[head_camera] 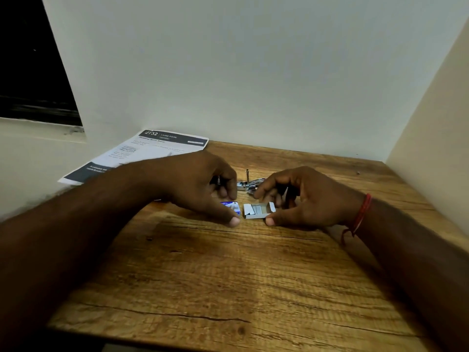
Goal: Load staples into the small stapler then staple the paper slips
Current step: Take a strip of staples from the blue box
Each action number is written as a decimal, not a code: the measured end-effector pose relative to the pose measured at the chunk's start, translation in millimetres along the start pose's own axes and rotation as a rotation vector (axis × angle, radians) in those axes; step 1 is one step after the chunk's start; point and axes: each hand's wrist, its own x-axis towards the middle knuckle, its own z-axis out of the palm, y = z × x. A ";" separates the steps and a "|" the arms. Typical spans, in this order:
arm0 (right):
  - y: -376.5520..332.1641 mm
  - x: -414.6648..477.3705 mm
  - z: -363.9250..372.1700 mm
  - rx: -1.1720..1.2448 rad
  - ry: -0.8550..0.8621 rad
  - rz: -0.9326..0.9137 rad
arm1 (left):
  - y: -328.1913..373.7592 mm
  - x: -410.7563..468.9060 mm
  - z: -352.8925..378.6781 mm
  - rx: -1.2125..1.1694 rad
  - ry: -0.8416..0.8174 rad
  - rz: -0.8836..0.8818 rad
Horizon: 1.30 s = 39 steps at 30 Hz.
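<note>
In the head view, a brown wood-grain table (228, 275) stands against a white wall (253, 72). The left hand (200, 186) lies palm down left of centre with its fingers curled. A small blue-and-white cardboard staple-box sleeve (232, 206) sits between its thumb at the near side and its fingers at the far side, so it seems to pinch the sleeve. Just to the right, the right hand (307, 196) pinches a small grey cardboard tray (258, 211), thumb at the near right corner and fingers behind. Silver staple strips (258, 209) lie inside the tray. The small shiny metal stapler (247, 184) lies on the table just beyond both boxes, between the two hands' fingertips and partly hidden by them. A red thread bracelet (361, 212) circles the right wrist. A printed white sheet with dark bands (142, 151) lies at the far left edge.
</note>
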 end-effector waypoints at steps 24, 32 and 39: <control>-5.7 3.5 4.8 -0.178 0.095 -0.257 | 2.3 13.0 25.3 -0.086 0.082 0.108; -8.3 4.3 8.3 -0.196 0.102 -0.284 | 1.1 14.2 25.6 -0.097 0.083 0.096; -8.5 3.4 6.3 -0.209 0.110 -0.288 | 2.8 14.2 25.6 -0.093 0.084 0.082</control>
